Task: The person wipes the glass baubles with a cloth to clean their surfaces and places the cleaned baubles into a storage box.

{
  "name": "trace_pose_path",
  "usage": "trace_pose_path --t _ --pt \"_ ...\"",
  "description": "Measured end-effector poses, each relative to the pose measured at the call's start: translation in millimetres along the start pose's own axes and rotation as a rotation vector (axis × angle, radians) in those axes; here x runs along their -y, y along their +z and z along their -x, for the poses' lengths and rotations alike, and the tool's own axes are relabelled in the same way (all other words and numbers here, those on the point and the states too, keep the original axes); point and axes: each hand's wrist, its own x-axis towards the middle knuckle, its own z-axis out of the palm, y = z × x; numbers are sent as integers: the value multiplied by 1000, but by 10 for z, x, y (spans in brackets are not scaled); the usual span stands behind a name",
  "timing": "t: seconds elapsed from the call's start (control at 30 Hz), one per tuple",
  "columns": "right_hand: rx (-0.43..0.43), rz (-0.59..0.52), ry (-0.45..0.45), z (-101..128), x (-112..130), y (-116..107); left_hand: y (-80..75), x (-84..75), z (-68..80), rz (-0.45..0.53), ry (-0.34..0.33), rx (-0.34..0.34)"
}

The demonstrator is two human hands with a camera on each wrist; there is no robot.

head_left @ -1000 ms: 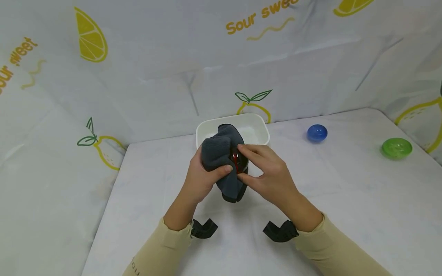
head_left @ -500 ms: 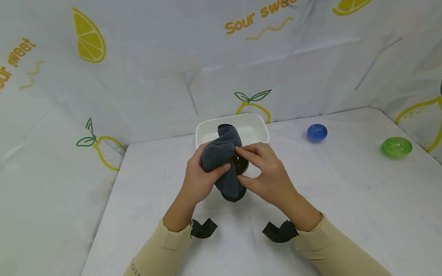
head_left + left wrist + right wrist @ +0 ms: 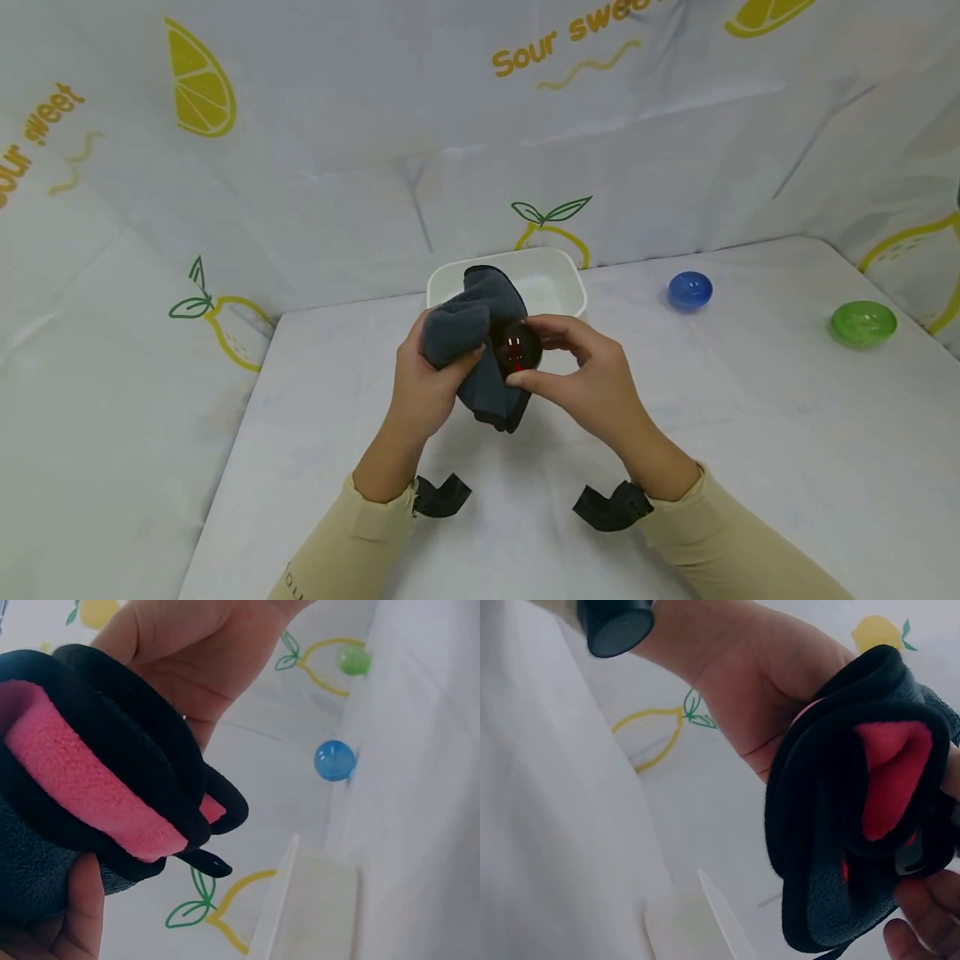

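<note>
Left hand [image 3: 423, 392]: fingers curled round a bunched grey cloth [image 3: 468, 329], pink on its inner face in the wrist views, held up off the bench [image 3: 750, 467] so its folds wrap against the ball. Dark red ball [image 3: 517, 350]: just right of the left fingers, half bedded in the cloth, glossy face exposed. Right hand [image 3: 592, 387]: thumb and fingers pinch the ball, steadying it against the cloth. White tub [image 3: 558, 287]: just beyond both sets of fingers. Blue ball [image 3: 690, 289], green bowl [image 3: 863, 322]: well right of the right fingers, on the bench.
</note>
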Motion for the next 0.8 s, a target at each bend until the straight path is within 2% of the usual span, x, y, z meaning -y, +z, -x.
trace_pose_path --t 0.23,0.33,0.5,0.67,0.8 --pt "-5 -170 334 -27 -4 -36 23 17 28 15 -8 59" --pt "15 -233 431 -43 5 -42 35 1 40 35 -18 80" --pt "51 -334 458 -66 9 -18 49 -28 48 36 -42 104" --pt "49 -302 476 -70 4 -23 57 -29 45 2 -46 100" --pt "25 -288 480 -63 9 -53 75 -13 41 -6 -23 109"
